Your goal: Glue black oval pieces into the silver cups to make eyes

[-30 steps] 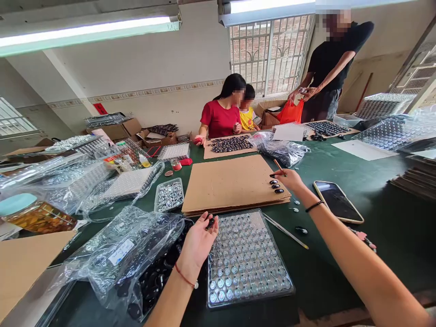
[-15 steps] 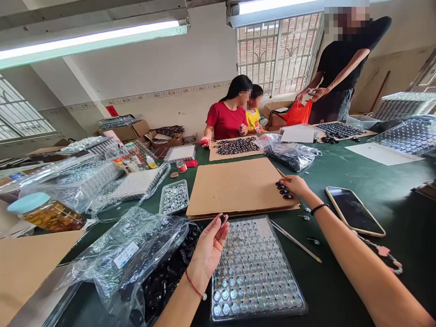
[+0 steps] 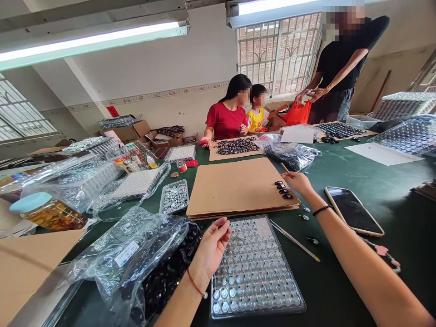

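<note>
My left hand (image 3: 211, 247) is pinched closed around a small, glossy black piece, mostly hidden by the fingers. It hovers over the top left corner of a clear plastic tray (image 3: 255, 272) holding rows of round, silvery parts. My right hand (image 3: 299, 182) grips a thin wooden stick (image 3: 286, 170) above the right edge of stacked cardboard sheets (image 3: 231, 186). Several black oval pieces (image 3: 282, 190) lie in a short column on the cardboard, just left of that hand. Left of my left wrist, an open clear plastic bag (image 3: 136, 250) spills more black pieces (image 3: 166, 277).
A tub of small silvery parts (image 3: 174, 197) stands left of the cardboard. Tweezers (image 3: 296, 241), a phone (image 3: 354, 211) and loose metal parts lie on the right. A lidded jar (image 3: 51, 211) stands far left. Three people are across the green table (image 3: 402, 168).
My right hand has lifted slightly off the column of black pieces and moved right with the stick. The left hand has turned a little, covering its piece more. A person in yellow has turned and reached out.
</note>
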Demonstrator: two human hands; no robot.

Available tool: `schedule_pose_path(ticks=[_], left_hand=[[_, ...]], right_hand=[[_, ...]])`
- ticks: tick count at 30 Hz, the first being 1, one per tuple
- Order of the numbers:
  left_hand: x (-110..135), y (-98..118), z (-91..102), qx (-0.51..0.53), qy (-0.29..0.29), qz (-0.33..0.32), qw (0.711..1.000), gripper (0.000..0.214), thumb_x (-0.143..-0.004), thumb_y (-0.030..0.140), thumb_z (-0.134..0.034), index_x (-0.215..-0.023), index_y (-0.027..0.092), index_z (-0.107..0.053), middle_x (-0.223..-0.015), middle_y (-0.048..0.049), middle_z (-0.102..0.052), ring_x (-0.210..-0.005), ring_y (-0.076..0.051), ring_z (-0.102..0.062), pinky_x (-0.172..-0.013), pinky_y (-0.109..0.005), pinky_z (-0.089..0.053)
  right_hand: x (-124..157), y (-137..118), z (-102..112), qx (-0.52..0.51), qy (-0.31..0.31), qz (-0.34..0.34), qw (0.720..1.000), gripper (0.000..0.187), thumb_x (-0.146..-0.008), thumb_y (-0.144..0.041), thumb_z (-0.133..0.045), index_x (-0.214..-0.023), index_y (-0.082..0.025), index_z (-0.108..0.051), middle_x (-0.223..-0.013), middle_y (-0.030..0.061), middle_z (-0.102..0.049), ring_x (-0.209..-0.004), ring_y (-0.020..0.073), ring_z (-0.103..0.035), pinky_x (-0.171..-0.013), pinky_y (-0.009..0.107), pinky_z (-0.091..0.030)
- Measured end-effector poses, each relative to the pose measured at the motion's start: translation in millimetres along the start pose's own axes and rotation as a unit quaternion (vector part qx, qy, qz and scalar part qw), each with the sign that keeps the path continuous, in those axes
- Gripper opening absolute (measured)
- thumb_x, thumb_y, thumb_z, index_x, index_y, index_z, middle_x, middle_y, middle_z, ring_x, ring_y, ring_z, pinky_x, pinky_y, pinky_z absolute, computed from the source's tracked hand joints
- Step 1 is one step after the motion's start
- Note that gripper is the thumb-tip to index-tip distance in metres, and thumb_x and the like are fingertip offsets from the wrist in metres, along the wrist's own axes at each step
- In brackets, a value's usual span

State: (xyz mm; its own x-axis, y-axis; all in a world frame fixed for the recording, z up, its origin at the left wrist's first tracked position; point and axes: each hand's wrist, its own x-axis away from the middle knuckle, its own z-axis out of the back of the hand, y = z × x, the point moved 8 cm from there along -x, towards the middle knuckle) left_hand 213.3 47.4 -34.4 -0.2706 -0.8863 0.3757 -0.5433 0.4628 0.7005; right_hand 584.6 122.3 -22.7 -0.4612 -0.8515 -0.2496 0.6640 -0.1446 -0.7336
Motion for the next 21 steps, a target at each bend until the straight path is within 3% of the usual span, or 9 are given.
schedule_pose_path(ticks=[3,10,16,21], left_hand=[[-1,-2,2.6,0.009,0.010,-0.003,1.000,0.014,-0.066,-0.001,-0.063,-0.074,0.012,-0.064,-0.067,-0.0020,-0.062,-0.059,-0.007,-0.059,-0.053,-0.013,-0.049],[-1,-6,1.1,-0.005,-0.020,0.014,1.000,0.011,-0.070,0.015,-0.065,-0.081,0.013,-0.061,-0.080,-0.0050,-0.064,-0.054,-0.005,-0.056,-0.048,-0.014,-0.047],[-2,-10,-1.7,-0.008,-0.038,0.024,0.999,0.017,-0.069,0.021,-0.066,-0.083,0.015,-0.057,-0.060,0.0034,-0.053,-0.042,-0.003,-0.044,-0.036,-0.013,-0.035],[-5,-8,2.3,-0.020,-0.014,0.011,1.000,0.020,-0.067,0.024,-0.068,-0.079,0.014,-0.056,-0.072,-0.0005,-0.060,-0.044,-0.002,-0.046,-0.039,-0.013,-0.039]], right_hand=[[6,-17,14,-0.026,0.033,0.019,0.999,0.031,-0.075,-0.036,-0.050,-0.088,-0.014,-0.067,-0.077,0.0041,-0.063,-0.070,0.0205,-0.054,-0.059,0.025,-0.036],[54,-74,25,-0.103,0.032,0.074,0.991,0.041,-0.078,-0.049,-0.044,-0.085,-0.014,-0.064,-0.069,0.0033,-0.057,-0.060,0.0159,-0.049,-0.053,0.023,-0.035],[123,-106,2,-0.307,-0.036,0.070,0.948,0.048,-0.083,-0.059,-0.039,-0.068,-0.016,-0.056,-0.058,0.0013,-0.045,-0.048,0.0123,-0.041,-0.045,0.022,-0.033],[158,-113,-30,-0.255,-0.132,0.100,0.953,0.044,-0.087,-0.055,-0.036,-0.072,-0.017,-0.051,-0.056,-0.0003,-0.042,-0.048,0.0129,-0.041,-0.046,0.022,-0.031]])
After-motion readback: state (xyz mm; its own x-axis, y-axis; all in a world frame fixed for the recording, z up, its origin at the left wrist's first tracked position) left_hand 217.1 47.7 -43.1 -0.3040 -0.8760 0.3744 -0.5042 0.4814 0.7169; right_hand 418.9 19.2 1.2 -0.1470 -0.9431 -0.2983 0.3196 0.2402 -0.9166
